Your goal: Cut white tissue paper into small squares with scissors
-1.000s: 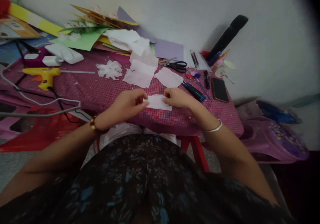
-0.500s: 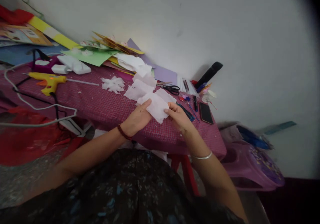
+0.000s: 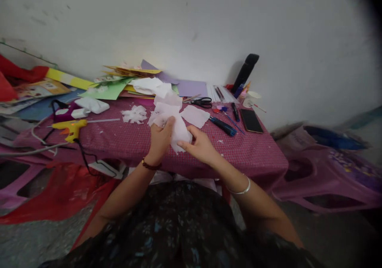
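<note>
A thin white sheet of paper point(image 3: 180, 134), ragged along its lower edge, is held over the front of the table. My left hand point(image 3: 160, 140) grips it from the left, thumb on top and the other fingers partly hidden. From the right, my right hand point(image 3: 200, 144) pinches its edge, the thumb lying across the front and the fingers bent behind. Several more white paper pieces point(image 3: 195, 116) lie just beyond my hands, some overlapping the held one. To the left rests a torn white paper cluster point(image 3: 134, 114).
A yellow glue gun point(image 3: 71, 129) with a glue stick lies left, its cable hanging over the edge of the checked tablecloth point(image 3: 250, 156). Black scissors point(image 3: 203, 102), a blue-black cutter point(image 3: 223, 126), a marker point(image 3: 235, 112) and a phone point(image 3: 251, 120) lie right. Coloured paper point(image 3: 191, 89) is piled along the wall.
The view has swung and levelled out. My left hand has turned more upright on the paper, and my right hand has slid along its edge, its thumb now lower. The held sheet looks narrower.
</note>
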The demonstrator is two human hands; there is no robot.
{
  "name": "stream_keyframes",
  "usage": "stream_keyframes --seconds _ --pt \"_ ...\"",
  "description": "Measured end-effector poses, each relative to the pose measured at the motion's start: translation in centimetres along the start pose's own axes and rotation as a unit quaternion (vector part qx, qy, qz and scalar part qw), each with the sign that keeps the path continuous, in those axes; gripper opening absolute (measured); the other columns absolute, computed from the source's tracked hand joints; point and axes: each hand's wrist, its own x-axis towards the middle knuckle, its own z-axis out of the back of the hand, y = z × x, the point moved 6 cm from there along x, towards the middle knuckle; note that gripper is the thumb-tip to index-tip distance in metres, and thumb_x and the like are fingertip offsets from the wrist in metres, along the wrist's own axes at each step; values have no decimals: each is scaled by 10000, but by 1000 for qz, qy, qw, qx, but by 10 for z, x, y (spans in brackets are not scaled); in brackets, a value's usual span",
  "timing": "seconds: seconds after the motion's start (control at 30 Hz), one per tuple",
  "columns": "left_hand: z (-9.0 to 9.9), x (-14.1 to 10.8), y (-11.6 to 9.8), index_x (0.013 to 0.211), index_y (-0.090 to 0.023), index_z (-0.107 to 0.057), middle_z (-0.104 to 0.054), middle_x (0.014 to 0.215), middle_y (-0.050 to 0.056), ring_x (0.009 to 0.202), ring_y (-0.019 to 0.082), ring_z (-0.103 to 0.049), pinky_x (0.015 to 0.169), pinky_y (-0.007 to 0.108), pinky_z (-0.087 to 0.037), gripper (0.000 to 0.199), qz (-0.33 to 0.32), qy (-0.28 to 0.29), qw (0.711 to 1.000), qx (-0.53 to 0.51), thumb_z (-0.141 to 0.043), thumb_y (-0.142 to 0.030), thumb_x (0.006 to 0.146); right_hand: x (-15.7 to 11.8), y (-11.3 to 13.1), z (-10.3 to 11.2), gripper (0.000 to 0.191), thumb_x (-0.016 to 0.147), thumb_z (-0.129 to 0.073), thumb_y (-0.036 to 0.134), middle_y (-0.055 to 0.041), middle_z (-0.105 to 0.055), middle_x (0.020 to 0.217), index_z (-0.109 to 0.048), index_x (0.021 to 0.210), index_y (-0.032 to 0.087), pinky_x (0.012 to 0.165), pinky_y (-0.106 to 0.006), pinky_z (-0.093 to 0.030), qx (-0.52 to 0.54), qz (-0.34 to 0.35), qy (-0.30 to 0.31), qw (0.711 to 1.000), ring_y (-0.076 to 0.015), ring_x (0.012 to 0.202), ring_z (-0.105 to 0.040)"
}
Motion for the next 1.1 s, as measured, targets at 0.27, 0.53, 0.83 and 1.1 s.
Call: stream_keyframes --seconds 0.27,0.53,0.83,1.1 --pt "3 7 18 915 -192 -666 -715 910 32 752 134 -660 676 247 -531 271 54 -34 990 -126 -753 -388 750 -3 -5 -3 247 980 -407 358 -18 -574 635 -511 793 236 579 -295 -305 -146 -14 -34 989 -196 588 -538" --pt "-1 -18 23 853 -183 -734 -762 813 37 721 186 -704 676 294 -569 296 138 119 963 -199 -865 -232 592 0 -13 -7 344 992 -355 499 46 -498 521 -423 746 268 519 -282 -382 59 -42 -20 997 -160 471 -497" --pt "23 -11 26 768 -182 -703 -755 831 29 820 175 -705 779 291 -580 227 97 5 971 -220 -849 -246 606 4 7 3 318 998 -379 463 -29 -630 803 -580 982 218 686 -321 -477 59 37 -48 996 -181 721 -604" --pt "34 -10 29 870 -155 -709 -764 861 41 862 202 -720 811 316 -589 335 120 -43 943 -309 -874 -245 592 2 29 2 115 967 -511 331 -46 -625 1000 -579 1002 246 808 -347 -508 75 126 -97 984 -187 916 -604"
